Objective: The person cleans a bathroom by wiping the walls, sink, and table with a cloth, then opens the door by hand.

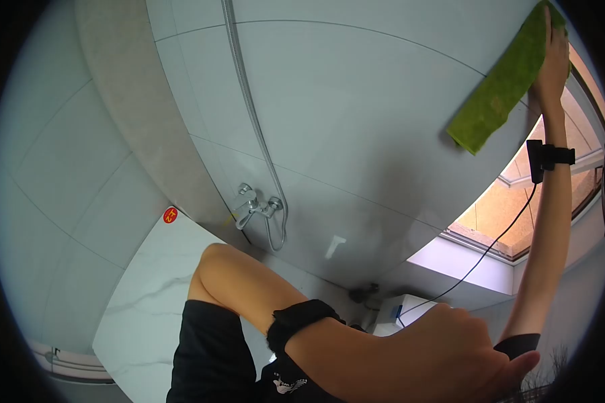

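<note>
A long green cloth lies against the tiled wall at the upper right. Over its upper end is my right hand, holding it to the wall with the fingers pointing up. A black strap with a small device and a cable circles my right wrist. Close to the camera at the lower right, my left hand is curled closed beside the dark sleeve edge of my right arm. Its palm side is hidden, so what it holds, if anything, does not show. A fuzzy black band wraps my left forearm.
A chrome mixer tap and its shower hose are on the wall left of centre. An open window is at the right. A marbled white panel with a red round sticker stands at the lower left. A white box sits below the window.
</note>
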`<state>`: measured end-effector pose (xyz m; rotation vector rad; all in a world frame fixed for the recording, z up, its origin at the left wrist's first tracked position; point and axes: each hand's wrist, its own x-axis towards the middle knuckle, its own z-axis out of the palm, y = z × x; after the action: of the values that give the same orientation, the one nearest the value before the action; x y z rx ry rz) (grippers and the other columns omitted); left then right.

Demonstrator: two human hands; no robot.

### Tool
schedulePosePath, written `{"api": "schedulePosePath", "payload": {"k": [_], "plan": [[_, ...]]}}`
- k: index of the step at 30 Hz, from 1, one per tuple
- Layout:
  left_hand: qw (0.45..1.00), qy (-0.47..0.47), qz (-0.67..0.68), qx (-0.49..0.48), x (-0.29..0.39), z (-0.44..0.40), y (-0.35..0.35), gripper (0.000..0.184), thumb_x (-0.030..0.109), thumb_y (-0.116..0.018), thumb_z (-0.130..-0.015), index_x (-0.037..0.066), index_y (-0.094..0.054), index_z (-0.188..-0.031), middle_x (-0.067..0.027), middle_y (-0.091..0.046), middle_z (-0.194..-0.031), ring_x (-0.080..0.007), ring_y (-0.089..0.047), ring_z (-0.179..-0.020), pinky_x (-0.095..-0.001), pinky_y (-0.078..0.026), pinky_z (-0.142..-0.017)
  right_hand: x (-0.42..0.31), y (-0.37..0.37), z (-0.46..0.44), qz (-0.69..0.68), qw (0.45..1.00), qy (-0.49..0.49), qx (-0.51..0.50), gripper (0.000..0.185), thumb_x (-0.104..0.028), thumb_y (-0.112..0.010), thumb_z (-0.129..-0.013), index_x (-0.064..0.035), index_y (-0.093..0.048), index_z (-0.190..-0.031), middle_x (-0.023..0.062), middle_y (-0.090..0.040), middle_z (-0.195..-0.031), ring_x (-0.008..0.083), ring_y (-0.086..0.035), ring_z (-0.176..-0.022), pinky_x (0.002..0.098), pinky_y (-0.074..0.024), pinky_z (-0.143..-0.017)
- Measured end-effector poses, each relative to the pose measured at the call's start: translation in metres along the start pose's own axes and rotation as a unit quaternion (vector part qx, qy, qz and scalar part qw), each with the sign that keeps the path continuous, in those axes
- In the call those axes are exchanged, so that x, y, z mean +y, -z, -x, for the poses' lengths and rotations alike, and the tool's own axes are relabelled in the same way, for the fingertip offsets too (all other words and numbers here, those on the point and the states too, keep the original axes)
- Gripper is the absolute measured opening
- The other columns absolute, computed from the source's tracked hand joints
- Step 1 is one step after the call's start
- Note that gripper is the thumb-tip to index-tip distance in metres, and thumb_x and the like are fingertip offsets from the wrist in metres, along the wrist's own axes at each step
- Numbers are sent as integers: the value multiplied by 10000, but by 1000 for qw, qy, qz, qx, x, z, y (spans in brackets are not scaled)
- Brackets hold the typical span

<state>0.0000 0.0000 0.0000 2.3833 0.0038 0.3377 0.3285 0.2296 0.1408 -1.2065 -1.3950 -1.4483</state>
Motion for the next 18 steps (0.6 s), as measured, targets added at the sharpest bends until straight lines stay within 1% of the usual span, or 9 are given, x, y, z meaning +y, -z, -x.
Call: {"api": "schedulePosePath", "payload": {"k": [2,4,6,9,11,13,15,17,18], "plan": [[986,-73,64,135,-13,9,-21,471,323,-397,-1091,76,-508,-706,-117,-504,-569,-299,-571,-509,-401,-406,-456,13,-11,4,92,987,82,108,796,-255,-658,-884,-138,-299,-1585,216,-483,-1469,417,-477,-1337,482,-431,-1085],[944,-173,116,254,-29,22,-34,414,270,-482,-1063,74,-570,-710,-107,-541,-571,-278,-526,-451,-367,-422,-435,5,-4,-11,84,982,110,129,756,-250,-642,-894,-131,-329,-1572,220,-492,-1454,411,-506,-1300,465,-465,-1043],[889,-240,163,355,-37,30,-45,380,219,-518,-1047,57,-591,-712,-103,-565,-587,-261,-511,-434,-348,-426,-421,-1,-3,-13,88,976,126,152,699,-242,-602,-913,-126,-358,-1558,222,-516,-1426,407,-540,-1253,444,-495,-1000],[814,-305,207,450,-45,31,-55,366,157,-501,-1041,20,-564,-708,-98,-570,-617,-241,-529,-459,-342,-413,-411,16,-11,-8,102,976,133,140,683,-239,-577,-922,-128,-357,-1559,210,-541,-1398,401,-547,-1245,438,-498,-994],[795,-324,212,466,-48,34,-63,367,140,-491,-1038,14,-553,-699,-88,-560,-616,-228,-532,-462,-339,-403,-406,47,-32,-1,123,977,121,123,679,-283,-564,-927,-140,-358,-1558,185,-553,-1385,380,-544,-1252,445,-494,-998],[781,-341,198,484,-55,34,-74,377,139,-482,-1040,18,-543,-688,-75,-552,-616,-214,-534,-463,-335,-392,-402,52,-35,6,114,978,122,125,675,-332,-559,-936,-152,-361,-1555,177,-546,-1396,374,-538,-1259,461,-483,-1006],[800,-327,200,462,-59,34,-84,416,197,-467,-1049,43,-499,-664,-72,-507,-606,-218,-521,-476,-346,-380,-425,49,-34,12,97,980,120,124,662,-299,-551,-952,-145,-351,-1564,184,-563,-1357,367,-562,-1220,443,-507,-958],[844,-283,225,396,-57,39,-89,490,304,-448,-1065,83,-419,-628,-77,-424,-585,-242,-494,-502,-373,-364,-476,34,-31,18,93,981,118,120,655,-270,-547,-966,-143,-338,-1574,190,-580,-1322,360,-588,-1179,424,-527,-913],[832,-306,219,407,-53,38,-87,450,256,-457,-1057,69,-458,-648,-72,-467,-598,-225,-507,-489,-358,-369,-449,28,-28,28,98,982,121,108,657,-278,-548,-969,-149,-333,-1577,190,-582,-1319,358,-593,-1170,422,-528,-905]]}}
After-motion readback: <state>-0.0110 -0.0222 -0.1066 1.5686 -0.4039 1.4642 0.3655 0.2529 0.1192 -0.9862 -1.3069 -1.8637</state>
